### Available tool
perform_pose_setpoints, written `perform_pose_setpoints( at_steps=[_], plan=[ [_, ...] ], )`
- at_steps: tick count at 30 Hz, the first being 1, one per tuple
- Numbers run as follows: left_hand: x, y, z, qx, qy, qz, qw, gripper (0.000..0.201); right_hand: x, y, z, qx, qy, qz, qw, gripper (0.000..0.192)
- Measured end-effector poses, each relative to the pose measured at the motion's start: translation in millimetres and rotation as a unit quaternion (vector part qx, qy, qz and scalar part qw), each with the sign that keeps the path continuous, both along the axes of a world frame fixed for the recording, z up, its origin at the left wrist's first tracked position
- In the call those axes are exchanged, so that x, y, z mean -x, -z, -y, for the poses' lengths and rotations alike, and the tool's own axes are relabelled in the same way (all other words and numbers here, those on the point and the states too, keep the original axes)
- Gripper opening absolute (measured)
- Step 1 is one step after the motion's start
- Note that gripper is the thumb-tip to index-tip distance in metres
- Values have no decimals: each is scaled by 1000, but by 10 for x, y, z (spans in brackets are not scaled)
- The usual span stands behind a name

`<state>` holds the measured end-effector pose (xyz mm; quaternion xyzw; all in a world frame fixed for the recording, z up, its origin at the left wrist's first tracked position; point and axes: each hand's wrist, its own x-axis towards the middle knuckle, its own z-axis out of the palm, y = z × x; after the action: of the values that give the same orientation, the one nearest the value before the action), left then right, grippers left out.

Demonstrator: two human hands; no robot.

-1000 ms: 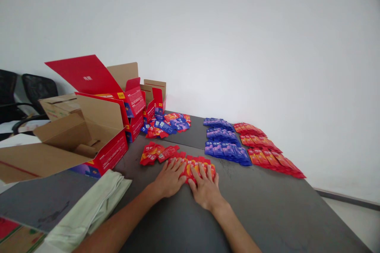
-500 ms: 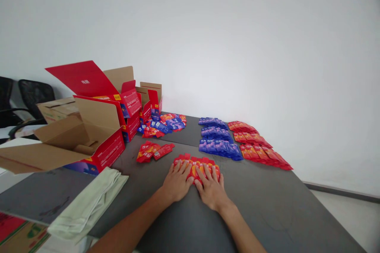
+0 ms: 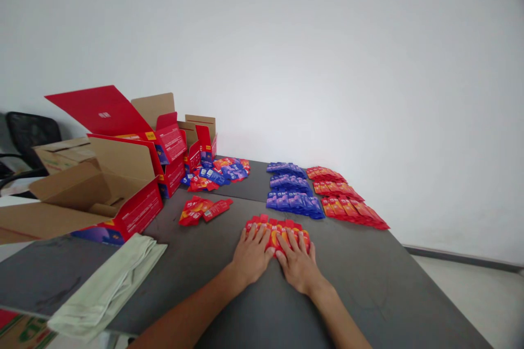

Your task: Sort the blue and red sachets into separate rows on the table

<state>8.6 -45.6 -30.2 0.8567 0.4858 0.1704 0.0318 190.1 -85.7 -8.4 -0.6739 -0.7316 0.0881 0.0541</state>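
1. Head view, hands: left hand (image 3: 252, 255) and right hand (image 3: 298, 262) lie flat, side by side, fingers spread forward, neither grip closed on anything; both press the near edge of a row of red packets (image 3: 277, 227) on the grey surface (image 3: 368, 283).
2. Head view, key relation: the row lies just ahead of the fingertips, its long axis running left to right across both hands, so each hand covers about half and neither is nearer.
3. Head view, counts: one row under the hands; a small loose bunch of red packets (image 3: 202, 210) to the left; three rows of blue packets (image 3: 291, 196) beyond; three rows of red packets (image 3: 344, 199) just to their right; one mixed pile of red and blue packets (image 3: 216, 172) near the wall. Single packets are too small to count.
4. Head view, rest: several open red boxes (image 3: 135, 174) stand at left, a pale green cloth (image 3: 110, 283) lies near the front edge, and a black chair (image 3: 24, 136) is behind.
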Motion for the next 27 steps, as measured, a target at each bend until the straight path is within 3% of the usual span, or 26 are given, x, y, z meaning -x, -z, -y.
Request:
perform_pose_setpoints(
  at_steps=[8,14,20,23,27],
  plan=[
    [72,-144,26,-25,-7,-9,1000,58,112,-235,-36,-11,4,26,1000,61],
    [363,-307,-190,-49,-87,-20,995,55,602,-424,-279,-83,-21,-38,996,53],
    [741,-322,-655,-75,-213,-55,973,48,1158,-434,-603,-129,-34,-75,988,45],
    [864,-299,-816,-57,-259,-58,962,45,1233,-387,-679,-168,-34,-105,980,44],
    [938,-269,-919,-26,-264,-49,963,41,1189,-264,-709,-178,-52,-154,970,43]
  ],
)
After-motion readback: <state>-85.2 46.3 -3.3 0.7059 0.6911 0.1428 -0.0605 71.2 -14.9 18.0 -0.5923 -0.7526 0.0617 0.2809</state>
